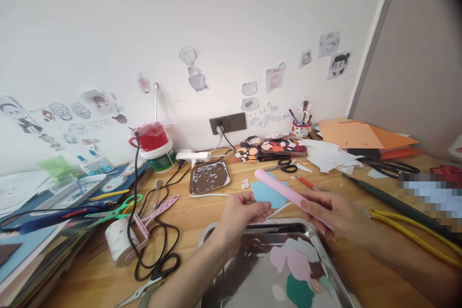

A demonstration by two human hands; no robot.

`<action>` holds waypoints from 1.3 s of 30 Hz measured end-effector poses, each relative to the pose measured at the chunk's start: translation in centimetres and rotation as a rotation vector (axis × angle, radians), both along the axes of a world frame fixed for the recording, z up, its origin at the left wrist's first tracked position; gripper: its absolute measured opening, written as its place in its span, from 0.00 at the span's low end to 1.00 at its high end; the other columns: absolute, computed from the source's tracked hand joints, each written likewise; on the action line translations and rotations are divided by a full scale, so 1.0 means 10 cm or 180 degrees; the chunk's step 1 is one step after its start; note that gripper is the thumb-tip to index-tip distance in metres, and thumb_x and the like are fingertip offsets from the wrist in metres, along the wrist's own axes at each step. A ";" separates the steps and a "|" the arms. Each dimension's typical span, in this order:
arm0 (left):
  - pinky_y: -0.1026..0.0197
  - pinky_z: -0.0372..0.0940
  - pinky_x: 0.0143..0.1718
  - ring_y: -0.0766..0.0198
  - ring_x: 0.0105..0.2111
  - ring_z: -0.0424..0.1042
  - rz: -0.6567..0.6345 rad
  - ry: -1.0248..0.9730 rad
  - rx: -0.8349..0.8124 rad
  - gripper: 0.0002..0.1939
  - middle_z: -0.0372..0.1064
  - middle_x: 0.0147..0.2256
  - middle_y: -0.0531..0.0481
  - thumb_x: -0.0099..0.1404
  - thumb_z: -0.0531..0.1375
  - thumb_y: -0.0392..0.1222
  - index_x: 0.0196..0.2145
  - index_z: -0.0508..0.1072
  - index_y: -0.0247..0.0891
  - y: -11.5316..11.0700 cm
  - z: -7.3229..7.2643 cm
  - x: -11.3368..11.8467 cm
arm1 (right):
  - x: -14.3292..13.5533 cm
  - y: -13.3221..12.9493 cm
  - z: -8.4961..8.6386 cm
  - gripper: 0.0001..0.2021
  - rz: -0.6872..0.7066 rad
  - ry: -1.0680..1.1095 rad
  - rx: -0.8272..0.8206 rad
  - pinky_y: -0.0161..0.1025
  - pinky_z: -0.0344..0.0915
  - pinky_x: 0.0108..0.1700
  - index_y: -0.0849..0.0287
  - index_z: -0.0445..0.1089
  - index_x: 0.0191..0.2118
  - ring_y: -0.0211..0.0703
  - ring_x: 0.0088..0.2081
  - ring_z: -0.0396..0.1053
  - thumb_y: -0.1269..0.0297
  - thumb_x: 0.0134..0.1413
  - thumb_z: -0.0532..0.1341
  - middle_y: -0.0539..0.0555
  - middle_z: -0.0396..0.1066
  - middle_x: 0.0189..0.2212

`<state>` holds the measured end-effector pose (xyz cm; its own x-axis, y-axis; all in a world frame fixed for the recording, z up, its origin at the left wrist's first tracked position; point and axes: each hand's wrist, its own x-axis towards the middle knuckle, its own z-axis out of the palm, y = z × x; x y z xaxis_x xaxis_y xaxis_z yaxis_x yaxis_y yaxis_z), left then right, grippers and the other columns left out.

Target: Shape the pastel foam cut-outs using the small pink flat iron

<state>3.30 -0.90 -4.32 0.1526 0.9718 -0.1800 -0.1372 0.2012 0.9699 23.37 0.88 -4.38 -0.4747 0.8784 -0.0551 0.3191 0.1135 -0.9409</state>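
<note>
Above the far edge of a metal tray (212, 250), my left hand (249, 209) pinches a light blue cut-out (265, 195) between thumb and fingers. My right hand (323, 209) is closed around a long pink stick (281, 187) with a rounded end. The stick slants up to the left and passes in front of the blue piece; whether they touch is unclear. Inside the tray lie pink pieces (299, 264), a teal piece (299, 291) and some small pale pieces.
Green-handled scissors (126, 207), a tape roll (121, 242) and black cables lie at left. Behind are a brown-filled tray (209, 178), black-handled scissors (287, 167) and a pen cup (301, 128). Orange sheets (350, 134) and yellow-handled pliers (407, 233) are at right.
</note>
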 end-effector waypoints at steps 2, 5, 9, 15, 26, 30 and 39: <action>0.67 0.59 0.28 0.70 0.22 0.64 0.0060 0.0010 0.0003 0.07 0.67 0.23 0.49 0.45 0.61 0.39 0.22 0.69 0.32 0.01 0.00 -0.02 | 0.03 0.03 0.02 0.14 -0.0111 0.0045 0.0001 0.27 0.51 0.15 0.59 0.63 0.28 0.28 0.15 0.54 0.52 0.48 0.52 0.46 0.58 0.19; 0.66 0.60 0.28 0.69 0.24 0.64 0.0136 -0.0003 0.0022 0.05 0.66 0.23 0.50 0.46 0.60 0.37 0.24 0.69 0.33 0.04 0.02 -0.05 | 0.08 0.08 0.06 0.15 -0.0359 0.0086 0.0049 0.27 0.52 0.15 0.59 0.63 0.24 0.29 0.15 0.53 0.51 0.47 0.52 0.45 0.56 0.17; 0.66 0.61 0.27 0.67 0.25 0.65 0.0076 -0.0122 -0.0022 0.07 0.66 0.27 0.49 0.47 0.59 0.37 0.27 0.68 0.35 0.04 0.05 -0.06 | 0.11 0.12 0.08 0.17 -0.0438 0.0109 0.0072 0.28 0.53 0.15 0.59 0.62 0.21 0.30 0.15 0.52 0.51 0.49 0.51 0.45 0.54 0.14; 0.66 0.60 0.26 0.68 0.23 0.65 0.0091 -0.0045 -0.0012 0.07 0.66 0.22 0.50 0.46 0.60 0.40 0.23 0.68 0.34 0.03 0.04 -0.05 | 0.06 0.06 0.02 0.15 0.0054 -0.0072 -0.0021 0.27 0.50 0.15 0.57 0.64 0.35 0.29 0.15 0.53 0.52 0.48 0.52 0.46 0.59 0.20; 0.67 0.59 0.26 0.70 0.21 0.63 -0.0004 0.0055 -0.0053 0.10 0.66 0.21 0.50 0.44 0.63 0.42 0.22 0.69 0.33 0.00 0.04 0.01 | 0.00 -0.04 0.10 0.16 0.0170 -0.0205 0.0092 0.28 0.47 0.16 0.58 0.65 0.35 0.30 0.15 0.52 0.52 0.49 0.51 0.46 0.57 0.17; 0.67 0.58 0.26 0.71 0.20 0.63 0.0007 0.0020 0.0008 0.09 0.66 0.21 0.51 0.43 0.63 0.41 0.22 0.69 0.33 0.00 0.04 0.01 | -0.01 -0.05 0.12 0.15 0.0058 -0.0123 0.0058 0.29 0.49 0.17 0.57 0.65 0.37 0.31 0.15 0.52 0.53 0.49 0.51 0.44 0.54 0.14; 0.67 0.60 0.25 0.70 0.22 0.62 0.0370 -0.0004 0.0002 0.07 0.65 0.21 0.51 0.43 0.62 0.39 0.20 0.69 0.33 0.03 0.10 -0.03 | 0.10 0.12 0.08 0.17 -0.0609 0.0098 0.0096 0.29 0.52 0.16 0.58 0.61 0.21 0.31 0.15 0.51 0.50 0.48 0.50 0.45 0.53 0.14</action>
<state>2.99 -0.56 -3.33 0.0391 0.9830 -0.1793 -0.1609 0.1833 0.9698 24.37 2.04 -3.54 -0.2999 0.9538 -0.0154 0.3086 0.0817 -0.9477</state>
